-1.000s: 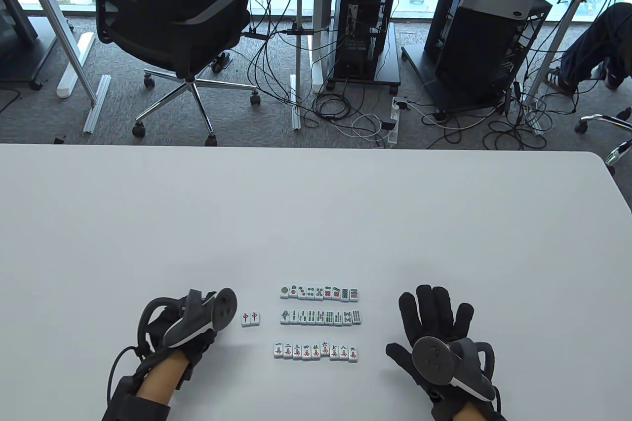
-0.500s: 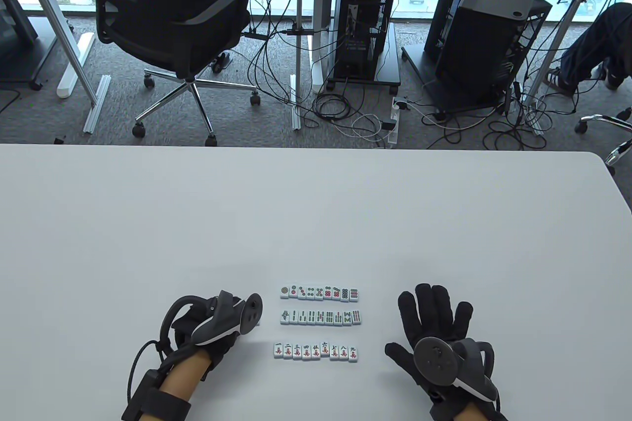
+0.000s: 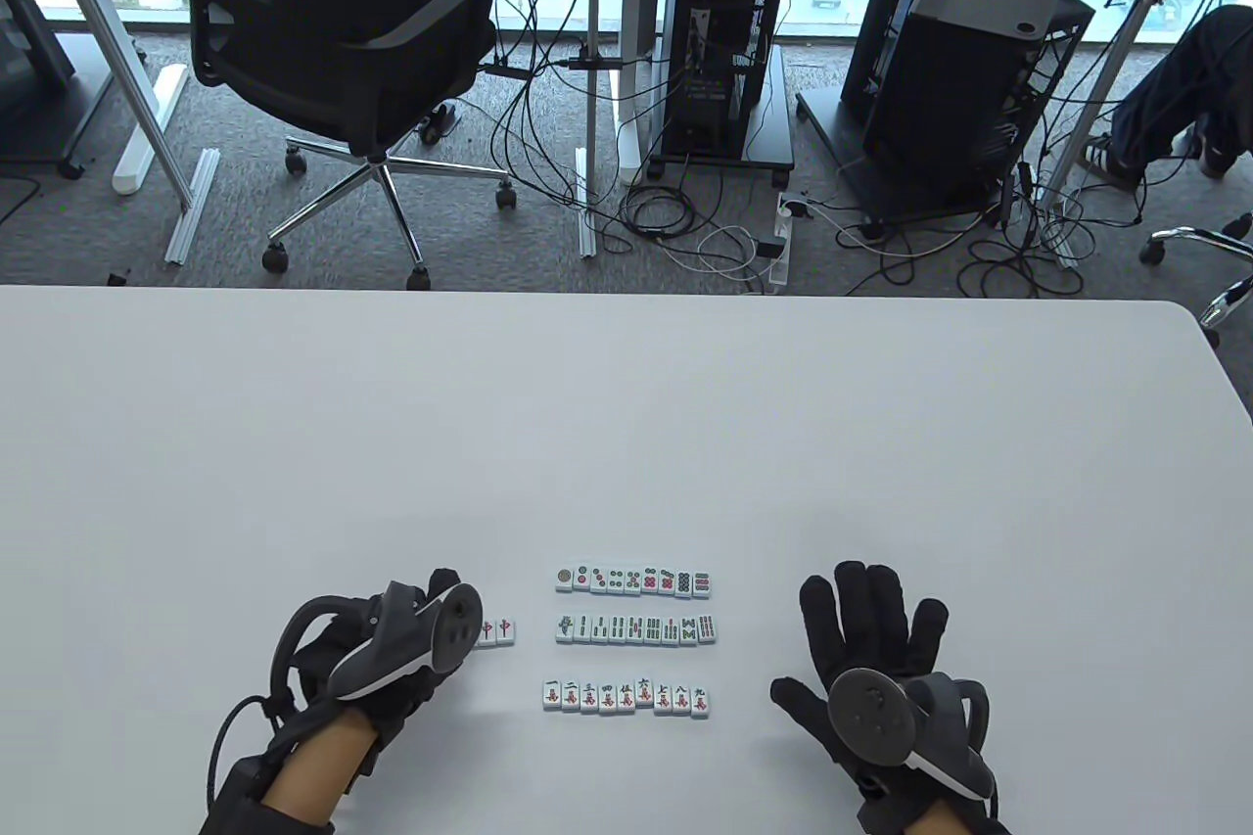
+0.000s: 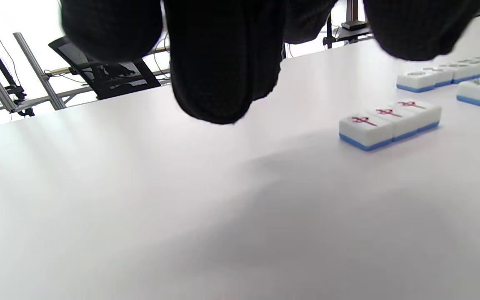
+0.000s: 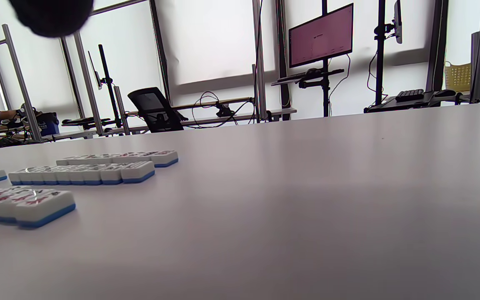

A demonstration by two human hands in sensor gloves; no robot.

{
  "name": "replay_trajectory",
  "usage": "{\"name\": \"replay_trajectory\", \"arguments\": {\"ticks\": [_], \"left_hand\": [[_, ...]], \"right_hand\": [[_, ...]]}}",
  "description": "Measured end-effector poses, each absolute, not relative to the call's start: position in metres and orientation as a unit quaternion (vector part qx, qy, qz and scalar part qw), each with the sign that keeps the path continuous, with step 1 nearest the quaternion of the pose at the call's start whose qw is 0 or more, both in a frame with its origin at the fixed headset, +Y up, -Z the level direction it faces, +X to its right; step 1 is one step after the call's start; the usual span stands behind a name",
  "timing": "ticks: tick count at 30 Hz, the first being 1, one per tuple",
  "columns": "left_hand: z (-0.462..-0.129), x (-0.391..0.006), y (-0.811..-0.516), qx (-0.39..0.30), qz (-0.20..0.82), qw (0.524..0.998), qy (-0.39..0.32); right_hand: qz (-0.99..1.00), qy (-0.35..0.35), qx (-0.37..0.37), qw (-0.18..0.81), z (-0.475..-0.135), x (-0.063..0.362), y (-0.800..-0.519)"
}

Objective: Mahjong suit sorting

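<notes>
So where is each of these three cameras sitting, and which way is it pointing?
Table view: high above the person, looking down and forward over the white table at three tile rows; both gloved hands, left hand and right hand, show.
Left wrist view: low over the table, facing the red-character tiles; left fingertips hang in from the top.
Right wrist view: near table level, facing the office beyond; one fingertip shows.
Shared: all three views show the tile rows.
</notes>
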State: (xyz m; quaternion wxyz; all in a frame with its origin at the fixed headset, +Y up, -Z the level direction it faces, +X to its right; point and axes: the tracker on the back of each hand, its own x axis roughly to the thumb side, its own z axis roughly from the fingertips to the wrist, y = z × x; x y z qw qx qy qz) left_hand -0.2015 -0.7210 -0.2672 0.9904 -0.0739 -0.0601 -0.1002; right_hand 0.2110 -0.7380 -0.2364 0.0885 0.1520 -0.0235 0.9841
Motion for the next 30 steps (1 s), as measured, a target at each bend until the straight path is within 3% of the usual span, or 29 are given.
{"name": "replay_trajectory", "arguments": {"ticks": [7, 13, 22, 30], "left_hand": [[-0.238, -0.250, -0.684, 0.077, -0.019, 0.997, -0.020], [-0.229, -0.289, -0.679, 0.121, 0.058, 0.991, 0.010], [-0.232, -0.304, -0.705, 0.112, 0.029, 0.993, 0.005], [-0.235, -0.307, -0.716, 0.092, 0.015, 0.995, 0.018]], "right_hand": [[0.984, -0.036, 0.148, 0.089, -0.236, 0.215, -0.735], [0.985, -0.070, 0.136, 0.084, -0.236, 0.218, -0.733], [0.985, -0.105, 0.113, 0.076, -0.241, 0.229, -0.738], [0.986, -0.093, 0.118, 0.075, -0.244, 0.232, -0.741]]}}
